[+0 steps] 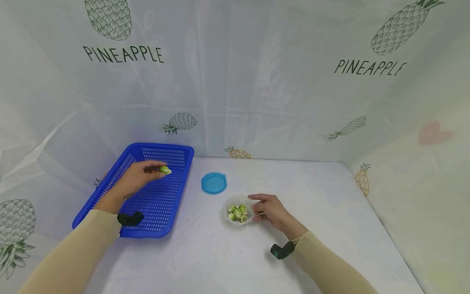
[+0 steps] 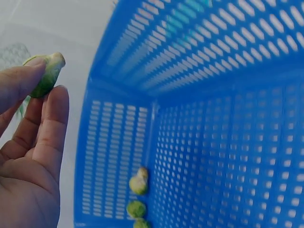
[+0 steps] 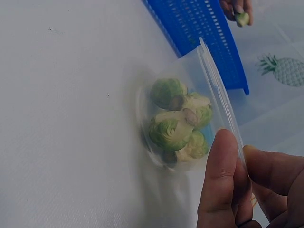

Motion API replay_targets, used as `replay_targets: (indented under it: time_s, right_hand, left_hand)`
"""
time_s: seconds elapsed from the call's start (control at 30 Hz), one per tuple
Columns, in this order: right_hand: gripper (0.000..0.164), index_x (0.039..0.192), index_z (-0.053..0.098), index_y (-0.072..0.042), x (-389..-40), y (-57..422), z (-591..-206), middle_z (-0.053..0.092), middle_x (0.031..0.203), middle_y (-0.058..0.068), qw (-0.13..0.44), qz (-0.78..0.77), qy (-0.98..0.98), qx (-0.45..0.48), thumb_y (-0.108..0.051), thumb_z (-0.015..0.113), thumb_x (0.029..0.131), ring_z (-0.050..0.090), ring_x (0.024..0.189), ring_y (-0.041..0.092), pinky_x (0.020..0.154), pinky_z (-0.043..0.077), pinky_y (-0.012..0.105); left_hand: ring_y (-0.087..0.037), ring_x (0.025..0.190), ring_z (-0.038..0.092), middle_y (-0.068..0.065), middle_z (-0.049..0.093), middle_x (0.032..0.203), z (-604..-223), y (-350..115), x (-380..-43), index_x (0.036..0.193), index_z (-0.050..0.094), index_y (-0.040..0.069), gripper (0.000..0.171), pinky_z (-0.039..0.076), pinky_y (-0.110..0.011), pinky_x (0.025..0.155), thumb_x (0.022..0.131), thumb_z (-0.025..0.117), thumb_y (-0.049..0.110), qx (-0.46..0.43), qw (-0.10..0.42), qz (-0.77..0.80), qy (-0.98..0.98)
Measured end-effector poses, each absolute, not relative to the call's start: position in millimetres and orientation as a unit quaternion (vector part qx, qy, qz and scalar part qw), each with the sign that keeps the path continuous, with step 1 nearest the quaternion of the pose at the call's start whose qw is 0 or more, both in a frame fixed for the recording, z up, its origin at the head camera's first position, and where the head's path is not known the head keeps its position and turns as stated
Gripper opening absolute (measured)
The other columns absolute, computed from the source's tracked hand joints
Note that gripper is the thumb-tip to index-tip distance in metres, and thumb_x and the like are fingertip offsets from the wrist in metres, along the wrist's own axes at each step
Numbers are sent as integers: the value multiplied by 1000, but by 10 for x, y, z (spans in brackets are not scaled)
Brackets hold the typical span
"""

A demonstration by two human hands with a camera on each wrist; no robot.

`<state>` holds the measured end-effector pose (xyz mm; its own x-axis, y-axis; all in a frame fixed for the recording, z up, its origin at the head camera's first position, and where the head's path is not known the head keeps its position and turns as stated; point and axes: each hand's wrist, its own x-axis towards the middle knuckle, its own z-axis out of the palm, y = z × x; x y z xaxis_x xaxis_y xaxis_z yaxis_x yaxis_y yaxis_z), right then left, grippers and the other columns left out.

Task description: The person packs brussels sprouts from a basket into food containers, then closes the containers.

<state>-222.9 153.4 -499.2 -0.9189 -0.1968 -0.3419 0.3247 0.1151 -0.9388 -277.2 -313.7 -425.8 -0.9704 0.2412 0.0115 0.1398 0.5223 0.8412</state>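
A person's left hand (image 1: 136, 178) pinches a Brussels sprout (image 1: 165, 170) near a blue basket (image 1: 158, 210); the right hand (image 1: 273, 211) grips the rim of a clear tub (image 1: 236, 199) holding sprouts (image 1: 238, 212), a blue lid (image 1: 214, 183) nearby.

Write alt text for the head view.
A person's left-hand grip pinches a Brussels sprout over a blue basket; the right-hand grip holds a clear bowl of sprouts on a white table. A blue lid lies nearby.
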Motion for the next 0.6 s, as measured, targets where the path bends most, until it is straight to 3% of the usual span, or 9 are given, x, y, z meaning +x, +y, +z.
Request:
replay_targets:
  time_s: [0.17, 0.4, 0.6]
  right_hand:
    - [50, 144, 63, -3, -2226, 1535, -4991, 59, 84, 7, 196, -665, 720, 40, 2, 65, 94, 60, 71, 18, 69, 63, 32]
    - [51, 145, 62, -2, -2224, 1539, -4987, 58, 84, 6, 199, -667, 717, 36, 1, 65, 95, 59, 72, 17, 70, 63, 31]
    - [52, 147, 60, -1, -2216, 1535, -4969, 59, 83, 5, 199, -667, 717, 35, 1, 66, 95, 59, 71, 16, 70, 63, 31]
  left_hand:
    - [-5, 108, 65, -18, 66, 138, -4212, -3023, -2705, 144, 63, 7, 50, 54, -16, 90, 101, 74, 29, 111, 53, 493, 861]
    - [-13, 110, 66, -16, 68, 134, -4155, -2809, -2623, 141, 66, 9, 46, 58, -31, 97, 100, 75, 28, 119, 56, 502, 855]
    - [-19, 111, 66, -19, 68, 133, -4105, -2573, -2549, 141, 65, 4, 45, 59, -27, 93, 100, 75, 19, 136, 60, 523, 839]
